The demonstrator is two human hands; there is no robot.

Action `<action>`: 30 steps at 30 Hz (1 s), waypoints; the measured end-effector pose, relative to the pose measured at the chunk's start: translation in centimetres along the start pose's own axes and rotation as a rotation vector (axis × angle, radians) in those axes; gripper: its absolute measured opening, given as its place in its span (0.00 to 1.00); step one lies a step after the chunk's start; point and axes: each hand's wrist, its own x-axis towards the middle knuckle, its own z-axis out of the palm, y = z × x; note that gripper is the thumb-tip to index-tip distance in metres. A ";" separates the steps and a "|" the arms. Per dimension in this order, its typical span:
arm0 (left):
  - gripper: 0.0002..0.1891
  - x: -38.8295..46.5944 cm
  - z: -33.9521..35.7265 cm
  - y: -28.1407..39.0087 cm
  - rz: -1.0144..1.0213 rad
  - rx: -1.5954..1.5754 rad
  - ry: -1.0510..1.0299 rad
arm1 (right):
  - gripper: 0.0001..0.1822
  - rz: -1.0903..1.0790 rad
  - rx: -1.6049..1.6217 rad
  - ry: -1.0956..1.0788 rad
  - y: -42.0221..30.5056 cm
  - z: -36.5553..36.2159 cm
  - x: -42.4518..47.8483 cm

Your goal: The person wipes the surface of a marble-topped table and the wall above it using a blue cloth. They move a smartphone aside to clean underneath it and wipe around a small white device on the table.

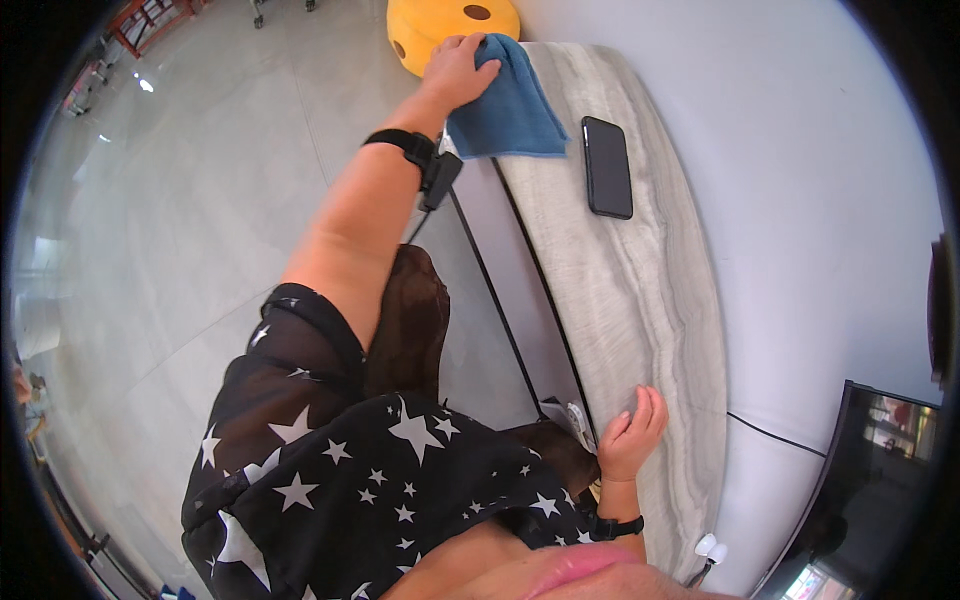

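Note:
My left hand (459, 69) lies on a blue cloth (514, 112) at the far end of a long, marble-patterned tabletop (592, 277), its fingers bent over the cloth's left edge and its thumb on top. The cloth lies partly over the near-left edge of that end. A black smartphone (608, 168) rests flat on the tabletop to the right of the cloth, apart from it. My right hand (636, 433) is near the tabletop's left edge, lower in view, with nothing in it and its fingers slightly curved. Both wrists wear black straps; the left one carries a small black device with a cable.
A yellow round object (420, 30) with brown spots stands beyond the tabletop. A white wall (787, 187) runs along the right side. A dark screen (862, 480) and white-tipped items (710, 549) are at the lower right. A dark furniture rail (495, 292) runs beneath the tabletop.

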 end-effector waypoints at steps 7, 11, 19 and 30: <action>0.27 4.5 -1.6 2.1 0.235 0.297 -0.422 | 0.24 0.025 -0.024 -0.017 -0.1 -0.2 0.2; 0.28 7.5 -0.2 3.9 0.260 0.306 -0.650 | 0.26 0.053 0.002 -0.031 -0.3 -0.4 0.6; 0.30 13.5 7.2 8.9 0.270 0.269 -0.864 | 0.27 0.127 0.058 -0.054 -0.4 -0.8 1.1; 0.28 17.5 16.9 12.4 0.481 0.160 -0.814 | 0.27 0.171 0.072 -0.077 -0.7 -1.0 1.0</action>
